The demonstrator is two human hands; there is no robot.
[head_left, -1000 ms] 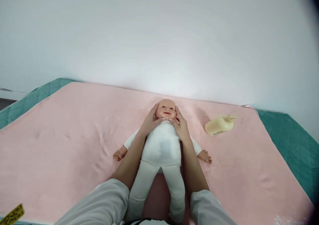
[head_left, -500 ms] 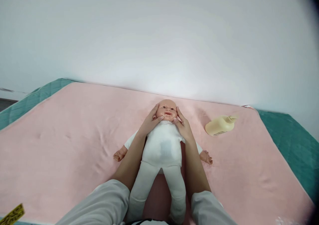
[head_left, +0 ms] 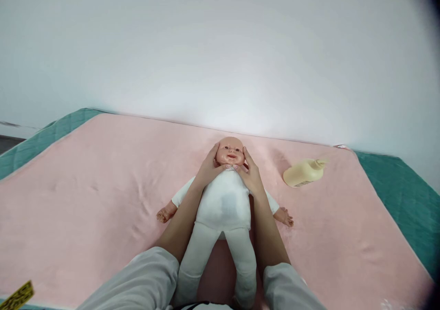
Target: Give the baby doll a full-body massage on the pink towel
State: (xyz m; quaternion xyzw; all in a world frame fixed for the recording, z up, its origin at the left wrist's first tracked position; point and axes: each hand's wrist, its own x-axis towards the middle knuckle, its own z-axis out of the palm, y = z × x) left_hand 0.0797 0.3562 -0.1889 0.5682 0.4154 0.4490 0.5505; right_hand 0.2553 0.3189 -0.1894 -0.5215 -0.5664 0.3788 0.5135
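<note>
A baby doll (head_left: 223,204) in a white suit lies on its back, its head toward the wall and its legs toward me. My left hand (head_left: 207,167) cups the left side of its head, fingers along the cheek and ear. On the other side, my right hand (head_left: 251,173) holds the head in the same way. Both thumbs lie below the doll's chin at the collar, with their tips close together. The doll's arms stretch out to either side, partly hidden behind my forearms.
A pale yellow pump bottle (head_left: 303,172) lies to the right of the doll. Under both spreads a pink blanket (head_left: 85,186) over a green quilted mat (head_left: 405,195). The white wall (head_left: 220,53) rises at the back edge. A yellow-and-black patterned strip (head_left: 17,296) shows at lower left.
Both thumbs have slid inward from the sides of the doll's jaw to below its chin, closer together. The doll and the bottle have stayed in place.
</note>
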